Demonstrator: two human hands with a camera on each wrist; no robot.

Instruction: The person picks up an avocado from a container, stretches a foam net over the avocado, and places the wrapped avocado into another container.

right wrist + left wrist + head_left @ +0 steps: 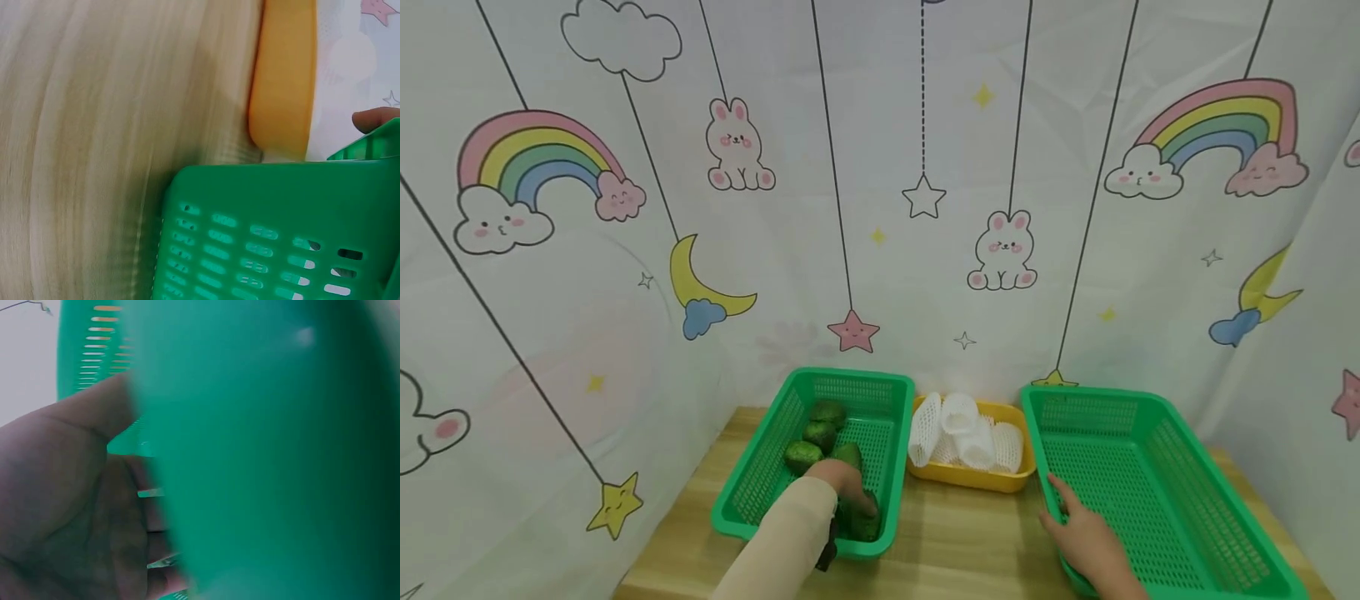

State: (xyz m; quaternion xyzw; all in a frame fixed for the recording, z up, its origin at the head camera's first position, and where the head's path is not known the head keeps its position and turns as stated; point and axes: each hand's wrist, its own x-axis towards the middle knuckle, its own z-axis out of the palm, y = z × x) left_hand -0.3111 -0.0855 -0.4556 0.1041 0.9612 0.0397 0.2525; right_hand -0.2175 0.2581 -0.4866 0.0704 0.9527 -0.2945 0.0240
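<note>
In the head view my left hand (pixel 846 483) reaches down into the left green basket (pixel 895 467) and grips a dark green avocado (pixel 865 527) near its front right corner. Several more avocados (pixel 803 456) lie behind and left of it. The left wrist view shows the palm (pixel 50 481), with the fingertips and the avocado hidden behind the close green rim (pixel 250 456). My right hand (pixel 1086 537) rests on the left rim of the right green basket (pixel 1210 483), its fingers fairly straight. One fingertip (pixel 375 119) shows above that rim in the right wrist view.
Between the green baskets stands a yellow basket (pixel 970 478) filled with several white foam net sleeves (pixel 977 442). All three sit on a wood-grain table (pixel 955 542). A white cloth printed with cartoons (pixel 917 275) hangs close behind and at both sides.
</note>
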